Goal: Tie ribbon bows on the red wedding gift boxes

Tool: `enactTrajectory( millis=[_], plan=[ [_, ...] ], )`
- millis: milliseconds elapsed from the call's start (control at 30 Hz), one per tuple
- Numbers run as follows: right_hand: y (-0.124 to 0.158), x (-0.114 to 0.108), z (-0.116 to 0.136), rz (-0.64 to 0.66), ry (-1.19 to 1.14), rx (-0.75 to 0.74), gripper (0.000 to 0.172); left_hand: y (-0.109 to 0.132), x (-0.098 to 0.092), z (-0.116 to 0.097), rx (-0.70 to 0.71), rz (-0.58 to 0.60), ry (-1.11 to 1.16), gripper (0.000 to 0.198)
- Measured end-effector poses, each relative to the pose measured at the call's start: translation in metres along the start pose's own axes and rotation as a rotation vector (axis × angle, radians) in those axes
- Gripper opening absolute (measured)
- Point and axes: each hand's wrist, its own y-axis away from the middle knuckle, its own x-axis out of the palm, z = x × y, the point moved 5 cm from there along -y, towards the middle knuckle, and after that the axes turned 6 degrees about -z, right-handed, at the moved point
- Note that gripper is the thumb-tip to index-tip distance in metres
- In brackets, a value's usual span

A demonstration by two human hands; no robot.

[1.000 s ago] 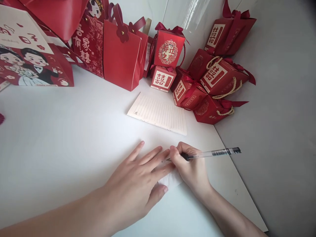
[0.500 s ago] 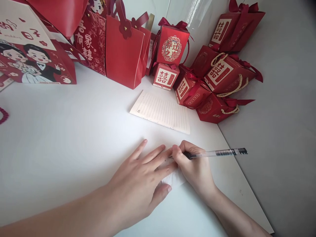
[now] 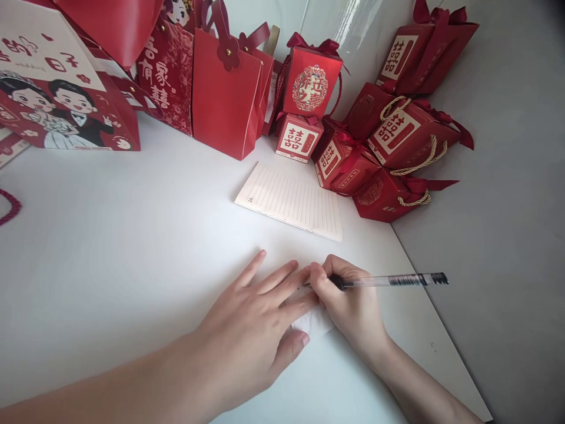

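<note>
The right hand (image 3: 353, 303) gripped a pen (image 3: 388, 281), its tip down at a small white slip of paper (image 3: 314, 323) on the white surface (image 3: 110, 247) — the left hand (image 3: 251, 335) lay flat and spread on that slip, pinning it. Beyond lay a lined notebook (image 3: 293, 200), with red gift boxes (image 3: 353, 165) just behind.

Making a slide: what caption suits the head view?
Left hand pins a small white paper; right hand holds a pen to it, red gift boxes behind.
</note>
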Motion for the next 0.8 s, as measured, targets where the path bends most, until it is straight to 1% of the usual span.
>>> enactTrajectory(
  millis=[367, 433, 500, 533, 600, 667, 733, 800],
  plan=[
    [0.003, -0.001, 0.001, -0.015, -0.041, 0.016, 0.033, 0.000, 0.002, 0.001, -0.018, 0.035, -0.005, 0.046],
    [0.001, -0.007, -0.001, -0.082, -0.113, 0.037, 0.037, 0.001, 0.002, 0.002, -0.030, 0.043, -0.003, 0.046],
    [-0.003, -0.018, -0.005, -0.194, -0.187, 0.042, 0.038, 0.001, 0.002, 0.003, -0.034, 0.061, 0.005, 0.045],
    [-0.006, -0.024, -0.009, -0.249, -0.194, 0.034, 0.036, 0.002, 0.002, 0.003, -0.033, 0.070, 0.014, 0.045],
    [-0.015, -0.036, -0.017, -0.337, -0.120, -0.018, 0.027, 0.002, 0.000, 0.003, -0.022, 0.083, 0.040, 0.046],
    [-0.026, -0.044, -0.024, -0.379, 0.048, -0.127, 0.023, 0.002, -0.001, 0.004, -0.012, 0.090, 0.070, 0.048],
    [-0.035, -0.045, -0.028, -0.328, 0.179, -0.315, 0.020, 0.003, 0.001, 0.006, -0.009, 0.110, 0.093, 0.051],
    [-0.040, -0.042, -0.032, -0.230, 0.229, -0.439, 0.020, 0.002, 0.004, 0.010, -0.002, 0.133, 0.103, 0.054]
  ],
)
